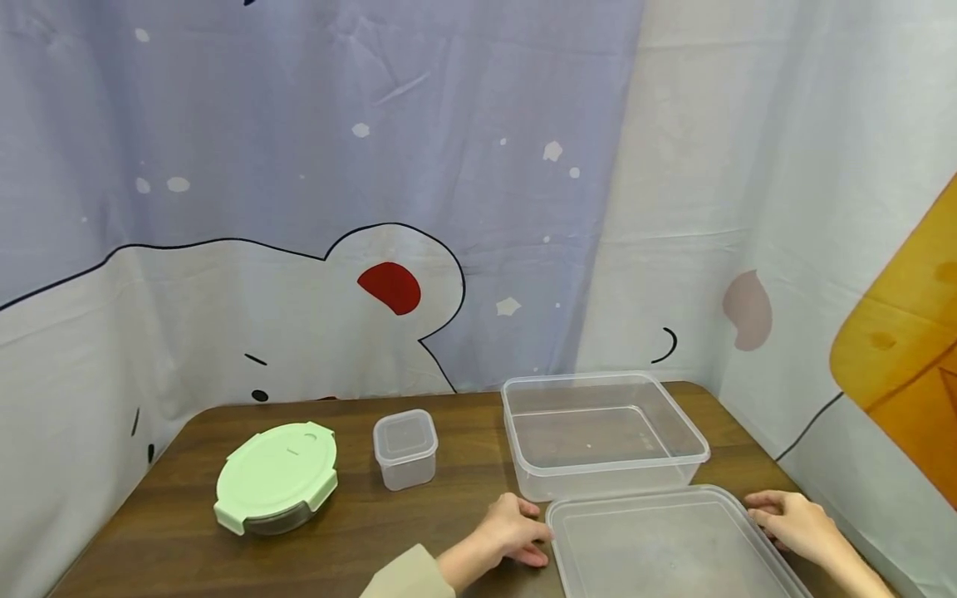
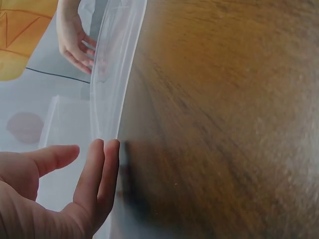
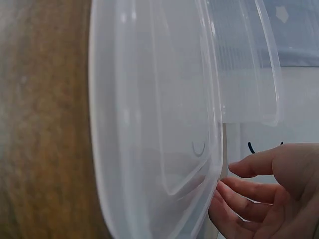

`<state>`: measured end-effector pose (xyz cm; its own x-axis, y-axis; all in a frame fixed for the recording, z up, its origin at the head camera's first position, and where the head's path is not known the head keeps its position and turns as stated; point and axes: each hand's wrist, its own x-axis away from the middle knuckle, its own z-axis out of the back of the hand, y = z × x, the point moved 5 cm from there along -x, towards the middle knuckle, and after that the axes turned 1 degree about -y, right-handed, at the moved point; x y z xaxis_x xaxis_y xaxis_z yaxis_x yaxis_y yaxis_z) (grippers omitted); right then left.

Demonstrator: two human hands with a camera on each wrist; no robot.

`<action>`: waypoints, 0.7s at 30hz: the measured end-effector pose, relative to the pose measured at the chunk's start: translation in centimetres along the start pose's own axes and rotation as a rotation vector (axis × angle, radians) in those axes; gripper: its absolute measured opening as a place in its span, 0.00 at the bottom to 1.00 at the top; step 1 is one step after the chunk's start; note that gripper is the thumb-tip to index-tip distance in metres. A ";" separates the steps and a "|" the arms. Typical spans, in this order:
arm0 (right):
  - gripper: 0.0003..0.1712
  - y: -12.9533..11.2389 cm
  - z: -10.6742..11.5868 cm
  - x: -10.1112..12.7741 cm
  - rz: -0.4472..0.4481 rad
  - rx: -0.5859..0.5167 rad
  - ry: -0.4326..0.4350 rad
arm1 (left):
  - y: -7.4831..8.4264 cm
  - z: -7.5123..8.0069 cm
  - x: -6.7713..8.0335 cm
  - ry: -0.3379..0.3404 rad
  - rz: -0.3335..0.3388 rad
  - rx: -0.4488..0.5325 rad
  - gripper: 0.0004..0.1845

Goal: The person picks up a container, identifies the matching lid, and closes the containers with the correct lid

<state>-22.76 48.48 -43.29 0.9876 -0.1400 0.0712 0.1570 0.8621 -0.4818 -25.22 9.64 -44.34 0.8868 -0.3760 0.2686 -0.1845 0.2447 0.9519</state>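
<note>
A large translucent rectangular lid (image 1: 665,548) lies flat at the front right of the table. My left hand (image 1: 514,530) is at its left edge; in the left wrist view the fingers (image 2: 94,179) are fairly straight, their tips right at the rim, with the thumb held apart. On the opposite side, my right hand (image 1: 796,523) has its fingertips by the lid's right edge. Seen from the right wrist, those fingers (image 3: 249,206) bend loosely at the rim and the thumb stays off it. Just behind the lid stands a clear rectangular plastic container (image 1: 606,482), its top uncovered.
A round container with a light green clip lid (image 1: 280,469) sits at the left of the wooden table (image 1: 359,548). Between it and the large container stands a small square lidded box (image 1: 407,453). A printed curtain (image 1: 486,191) hangs behind and along the sides.
</note>
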 end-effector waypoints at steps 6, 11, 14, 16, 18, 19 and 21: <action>0.18 0.1 -0.4 0.1 -0.012 -0.016 -0.005 | -0.3 -0.5 -0.4 0.010 -0.008 0.035 0.19; 0.18 0.2 -0.5 0.1 -0.014 -0.032 -0.020 | -0.6 -0.8 -0.5 0.016 -0.012 0.065 0.19; 0.18 0.3 -0.5 0.1 -0.007 -0.060 -0.035 | -0.7 -0.8 -0.4 0.027 -0.014 0.071 0.19; 0.18 0.3 -0.5 0.2 0.007 -0.086 -0.049 | -0.7 -0.7 -0.3 0.034 -0.021 0.067 0.20; 0.19 0.4 -0.4 0.3 0.016 -0.118 -0.068 | -0.7 -0.6 -0.2 0.042 -0.035 0.052 0.21; 0.20 0.4 -0.4 0.4 0.017 -0.132 -0.074 | -0.7 -0.6 -0.2 0.045 -0.042 0.047 0.22; 0.21 0.4 -0.3 0.6 0.022 -0.154 -0.091 | -0.7 -0.5 -0.1 0.049 -0.061 0.043 0.22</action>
<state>-22.14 48.61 -43.76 0.9883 -0.0715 0.1349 0.1398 0.7789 -0.6113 -24.95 9.91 -45.08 0.9165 -0.3447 0.2031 -0.1463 0.1837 0.9720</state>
